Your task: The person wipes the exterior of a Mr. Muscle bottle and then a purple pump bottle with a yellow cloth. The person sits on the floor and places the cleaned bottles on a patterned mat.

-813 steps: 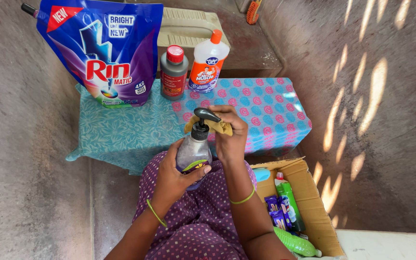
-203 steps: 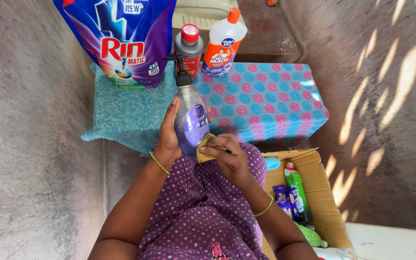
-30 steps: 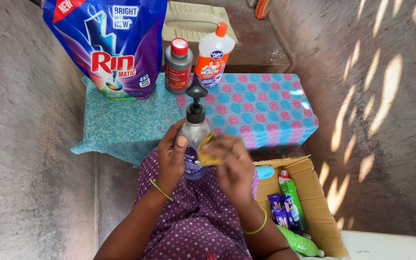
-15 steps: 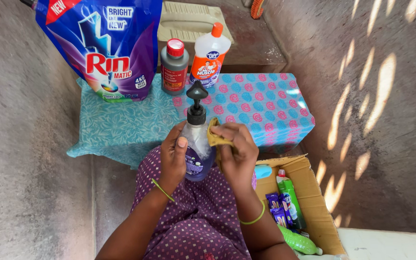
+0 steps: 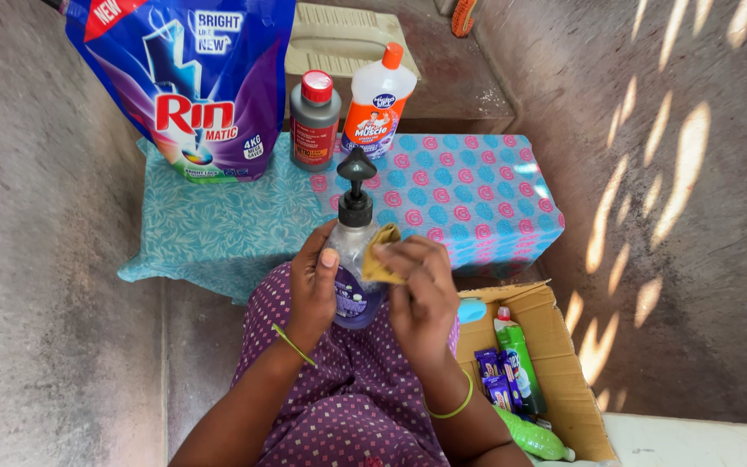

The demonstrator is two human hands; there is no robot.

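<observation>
My left hand (image 5: 315, 290) grips a clear pump bottle (image 5: 354, 251) with purple liquid and a black pump head, held upright over my lap. My right hand (image 5: 421, 290) presses a small yellow-brown cloth (image 5: 379, 257) against the bottle's right side. Both wrists wear a thin green bangle.
A low bench under a teal and pink patterned cloth (image 5: 469, 186) stands ahead, carrying a big blue-purple detergent pouch (image 5: 196, 82), a grey bottle with red cap (image 5: 312, 121) and a white bottle with orange cap (image 5: 377, 99). A cardboard box (image 5: 564, 380) of green bottles and packets sits at my right. Concrete walls close in.
My right hand has slid the cloth down and inward along the bottle's side since half a second ago. The bottle stays upright in my left hand.
</observation>
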